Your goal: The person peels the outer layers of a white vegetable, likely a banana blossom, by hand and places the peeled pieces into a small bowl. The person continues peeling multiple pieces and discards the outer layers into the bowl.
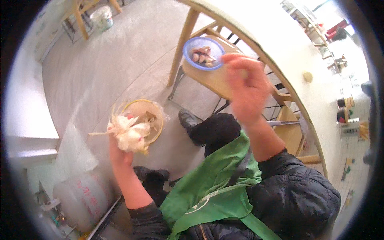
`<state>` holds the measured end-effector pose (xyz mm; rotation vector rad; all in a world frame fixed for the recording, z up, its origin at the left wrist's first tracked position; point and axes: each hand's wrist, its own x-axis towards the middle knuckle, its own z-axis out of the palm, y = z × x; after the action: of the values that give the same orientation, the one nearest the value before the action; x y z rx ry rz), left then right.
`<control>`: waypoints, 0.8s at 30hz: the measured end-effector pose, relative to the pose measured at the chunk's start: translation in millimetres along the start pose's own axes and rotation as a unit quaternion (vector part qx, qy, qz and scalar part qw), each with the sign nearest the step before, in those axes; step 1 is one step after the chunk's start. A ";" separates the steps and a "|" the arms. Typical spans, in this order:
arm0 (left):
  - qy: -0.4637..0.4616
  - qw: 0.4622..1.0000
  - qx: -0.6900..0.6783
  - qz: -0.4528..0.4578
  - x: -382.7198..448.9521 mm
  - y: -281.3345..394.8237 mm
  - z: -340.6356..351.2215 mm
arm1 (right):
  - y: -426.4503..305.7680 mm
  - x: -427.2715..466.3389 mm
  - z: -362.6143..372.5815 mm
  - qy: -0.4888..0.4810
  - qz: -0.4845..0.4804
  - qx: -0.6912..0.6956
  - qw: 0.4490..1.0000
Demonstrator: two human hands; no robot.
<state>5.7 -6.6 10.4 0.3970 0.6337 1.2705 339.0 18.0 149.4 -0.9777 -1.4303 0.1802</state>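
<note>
My left hand [120, 154] grips a garlic bulb [130, 135] with loose papery skin and dry stalk ends sticking out to the left. Beneath it on the floor stands a round waste bin [162, 120] with a yellow rim and a clear liner, holding some brown scraps. Blurred by motion, my right hand [247, 87] is raised beside a blue plastic bowl [187, 58], its fingers curled. Whether a clove is between those fingers is not clear. Several garlic cloves [202, 57] lie in the bowl, which rests on a wooden chair seat [210, 79].
A white-topped table [300, 99] curves along the right, with a small pale round item [307, 76] on it. At lower left lies a grey gas cylinder [85, 198] bearing red writing. A white bucket [102, 18] stands at the far left. A knife [282, 123] rests on another chair.
</note>
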 end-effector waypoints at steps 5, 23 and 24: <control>-0.021 0.999 -0.029 0.033 -0.1 -1.4 -2.6 | -35.3 34.7 -134.6 -0.044 -0.094 -0.480 0.871; 0.140 0.874 0.400 0.239 -17.5 -4.2 35.4 | -83.2 -78.6 76.2 -0.318 -0.020 0.040 0.947; 0.153 0.860 0.419 0.248 -17.3 -4.5 36.1 | -77.8 -85.4 103.9 -0.321 0.045 0.065 0.944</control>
<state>29.3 -22.1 39.2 1.1500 1.4326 1.5075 196.8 -37.8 120.5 -0.9131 -1.9324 0.7046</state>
